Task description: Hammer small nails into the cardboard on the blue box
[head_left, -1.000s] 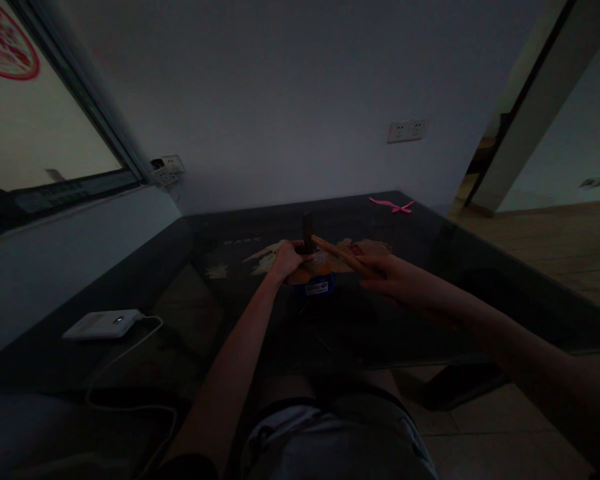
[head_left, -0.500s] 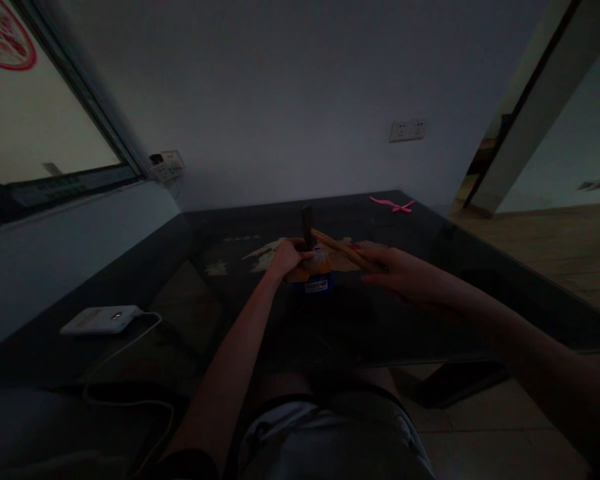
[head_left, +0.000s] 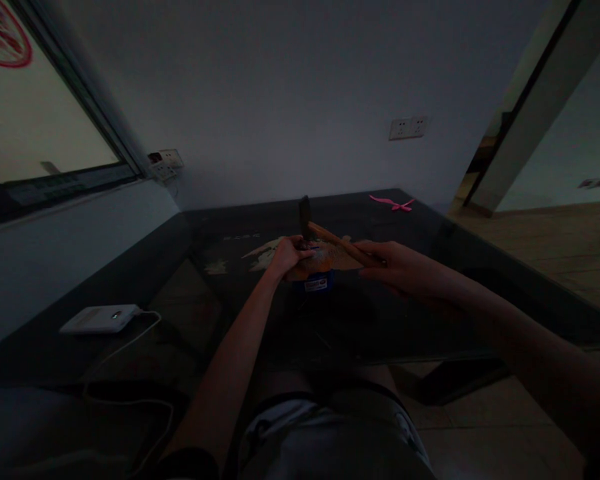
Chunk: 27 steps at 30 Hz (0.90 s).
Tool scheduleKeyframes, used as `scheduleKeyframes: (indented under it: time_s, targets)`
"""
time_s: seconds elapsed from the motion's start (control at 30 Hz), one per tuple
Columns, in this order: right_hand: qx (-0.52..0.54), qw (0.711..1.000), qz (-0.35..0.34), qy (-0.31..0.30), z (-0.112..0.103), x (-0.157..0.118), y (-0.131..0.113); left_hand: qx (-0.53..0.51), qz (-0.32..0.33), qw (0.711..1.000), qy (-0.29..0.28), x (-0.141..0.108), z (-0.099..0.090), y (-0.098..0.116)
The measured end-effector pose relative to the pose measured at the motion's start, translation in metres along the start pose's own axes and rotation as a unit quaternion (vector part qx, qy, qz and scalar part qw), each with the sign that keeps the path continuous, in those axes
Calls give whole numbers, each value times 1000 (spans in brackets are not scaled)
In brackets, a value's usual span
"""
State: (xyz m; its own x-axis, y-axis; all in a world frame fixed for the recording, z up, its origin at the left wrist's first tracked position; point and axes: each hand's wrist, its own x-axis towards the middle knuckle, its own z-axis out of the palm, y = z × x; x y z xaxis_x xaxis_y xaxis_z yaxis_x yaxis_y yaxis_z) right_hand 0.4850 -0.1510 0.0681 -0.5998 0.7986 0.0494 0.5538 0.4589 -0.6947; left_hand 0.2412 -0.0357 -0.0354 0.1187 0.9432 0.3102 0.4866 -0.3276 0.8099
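In the dim head view, my right hand (head_left: 387,262) is closed round the wooden handle of a hammer (head_left: 333,238). The hammer's dark head (head_left: 305,212) stands upright just beside my left fingers. My left hand (head_left: 289,256) is closed in a pinch at the left end of a tan-orange, uneven-edged piece (head_left: 316,264); its material is too dark to tell. Whether the fingers also pinch something small under the hammer head is hidden. Beneath that piece sits a blue box (head_left: 317,283) with a white label.
On the dark glossy table (head_left: 220,227), a white power bank or phone (head_left: 100,319) lies at left with a white cable (head_left: 130,343). A pink ribbon-like strip (head_left: 394,205) lies at the far right corner. Pale patches (head_left: 266,259) show behind my left hand. A wall socket (head_left: 408,128) is behind.
The hammer head has risen slightly and shifted a little left, with my right hand tilting the handle. My left hand, the tan-orange piece and the blue box stay nearly in place.
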Motion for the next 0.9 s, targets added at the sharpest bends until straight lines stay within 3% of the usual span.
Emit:
scheduleKeyframes:
  time_s: [0.23,0.43,0.57,0.9]
  targets:
    - [1,1000,19,-14,5,4,8,-14,-10,1000,-1,-1,-1,2]
    - [35,999,26,12,1,-3,3,23,4,1000,-6,-3,-2,9]
    - [66,997,39,16,7,-2,14,31,-5,1000,-2,-4,-4,11]
    - [103,993,42,32,11,-7,13,-12,-2,1000,-18,4,-1,-9]
